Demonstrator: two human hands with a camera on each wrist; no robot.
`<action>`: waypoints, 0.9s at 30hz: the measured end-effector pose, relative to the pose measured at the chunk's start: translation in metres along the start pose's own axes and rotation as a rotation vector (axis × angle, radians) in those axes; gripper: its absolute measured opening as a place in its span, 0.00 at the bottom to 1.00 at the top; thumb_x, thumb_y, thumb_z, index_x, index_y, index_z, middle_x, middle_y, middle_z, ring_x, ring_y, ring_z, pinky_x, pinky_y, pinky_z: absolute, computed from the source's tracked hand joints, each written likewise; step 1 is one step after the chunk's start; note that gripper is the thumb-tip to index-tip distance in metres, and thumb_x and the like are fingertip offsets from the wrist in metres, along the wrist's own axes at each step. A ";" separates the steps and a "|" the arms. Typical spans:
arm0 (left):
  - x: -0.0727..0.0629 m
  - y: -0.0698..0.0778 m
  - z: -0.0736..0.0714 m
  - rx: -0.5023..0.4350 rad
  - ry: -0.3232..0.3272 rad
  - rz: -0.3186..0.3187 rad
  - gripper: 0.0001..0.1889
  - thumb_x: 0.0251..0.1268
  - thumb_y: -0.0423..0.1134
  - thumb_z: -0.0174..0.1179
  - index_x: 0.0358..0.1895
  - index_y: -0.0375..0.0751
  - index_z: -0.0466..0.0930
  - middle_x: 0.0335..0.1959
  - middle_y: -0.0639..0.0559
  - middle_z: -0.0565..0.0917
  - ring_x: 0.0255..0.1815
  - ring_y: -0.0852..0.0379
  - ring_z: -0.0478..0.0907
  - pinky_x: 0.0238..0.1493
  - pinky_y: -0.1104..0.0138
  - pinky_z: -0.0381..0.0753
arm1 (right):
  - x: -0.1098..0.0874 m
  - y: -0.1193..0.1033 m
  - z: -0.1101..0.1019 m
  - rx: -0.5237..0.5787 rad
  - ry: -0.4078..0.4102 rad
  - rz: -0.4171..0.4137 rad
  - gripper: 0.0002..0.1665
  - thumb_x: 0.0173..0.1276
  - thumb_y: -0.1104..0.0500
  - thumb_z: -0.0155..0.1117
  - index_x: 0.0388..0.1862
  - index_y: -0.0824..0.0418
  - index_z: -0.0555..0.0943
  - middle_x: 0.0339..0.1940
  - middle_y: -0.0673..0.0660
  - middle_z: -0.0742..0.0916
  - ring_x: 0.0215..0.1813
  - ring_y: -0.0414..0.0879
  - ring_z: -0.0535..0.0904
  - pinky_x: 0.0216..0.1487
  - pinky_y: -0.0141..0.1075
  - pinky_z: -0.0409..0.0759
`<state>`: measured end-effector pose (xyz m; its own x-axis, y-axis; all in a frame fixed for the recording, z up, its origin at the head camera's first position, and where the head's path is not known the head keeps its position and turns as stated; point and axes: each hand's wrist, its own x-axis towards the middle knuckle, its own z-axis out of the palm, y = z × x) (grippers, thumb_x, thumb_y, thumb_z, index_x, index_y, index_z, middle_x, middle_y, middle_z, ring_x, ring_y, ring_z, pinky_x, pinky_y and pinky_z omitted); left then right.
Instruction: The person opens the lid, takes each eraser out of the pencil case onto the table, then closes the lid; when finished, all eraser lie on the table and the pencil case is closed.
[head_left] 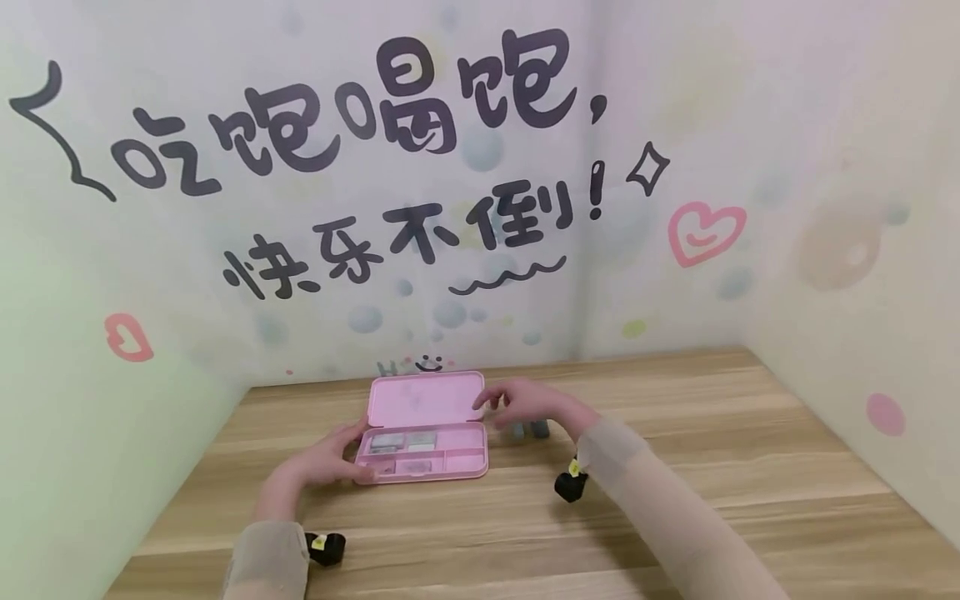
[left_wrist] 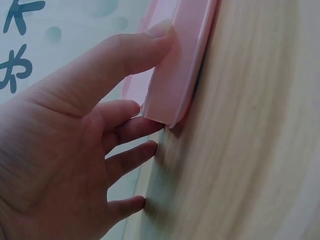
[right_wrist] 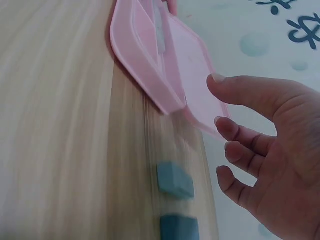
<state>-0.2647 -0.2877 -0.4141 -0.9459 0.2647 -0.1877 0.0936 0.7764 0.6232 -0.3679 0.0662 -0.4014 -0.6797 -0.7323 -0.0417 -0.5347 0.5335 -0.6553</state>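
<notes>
A pink compartment box (head_left: 465, 476) lies on the table with its hinged lid (head_left: 427, 398) raised toward the wall. Grey blocks (head_left: 388, 441) fill some compartments at its left and middle, while the right-hand ones show bare pink. At the box's left end, my left hand (head_left: 324, 458) holds the front corner, thumb against the front wall and fingers by the end wall (left_wrist: 167, 85). My right hand (head_left: 528, 402) hovers at the lid's right edge, fingers loosely bent with nothing between them. Below it stand two small blue-grey blocks (right_wrist: 175, 180), to the right of the box.
The wood-grain table (head_left: 465, 542) reaches back to a printed cloth wall (head_left: 645, 275) close behind the lid. Side walls close in at left and right. A small black camera (head_left: 570, 486) sits on the right wrist, another (head_left: 327, 548) on the left.
</notes>
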 end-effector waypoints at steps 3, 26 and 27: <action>0.000 -0.002 0.001 -0.005 0.002 0.001 0.55 0.48 0.52 0.73 0.77 0.38 0.49 0.73 0.29 0.52 0.71 0.29 0.49 0.64 0.34 0.53 | 0.015 -0.013 0.004 -0.041 -0.045 -0.002 0.20 0.63 0.64 0.64 0.53 0.48 0.83 0.44 0.50 0.79 0.41 0.45 0.72 0.39 0.37 0.73; 0.002 -0.002 0.000 -0.010 0.010 -0.022 0.55 0.49 0.52 0.72 0.77 0.41 0.49 0.74 0.32 0.53 0.71 0.31 0.51 0.64 0.35 0.54 | 0.074 -0.056 0.050 -0.306 -0.141 -0.126 0.33 0.54 0.72 0.63 0.52 0.39 0.85 0.39 0.49 0.75 0.40 0.40 0.69 0.41 0.29 0.71; 0.002 -0.003 0.000 -0.008 0.010 -0.025 0.55 0.49 0.53 0.72 0.77 0.41 0.49 0.74 0.32 0.53 0.71 0.31 0.51 0.64 0.35 0.54 | 0.074 -0.056 0.052 -0.305 -0.146 -0.114 0.35 0.53 0.72 0.64 0.52 0.38 0.85 0.40 0.49 0.75 0.40 0.40 0.70 0.42 0.29 0.71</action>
<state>-0.2672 -0.2893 -0.4158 -0.9510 0.2396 -0.1956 0.0676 0.7780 0.6247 -0.3623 -0.0399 -0.4067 -0.5393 -0.8358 -0.1031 -0.7434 0.5301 -0.4078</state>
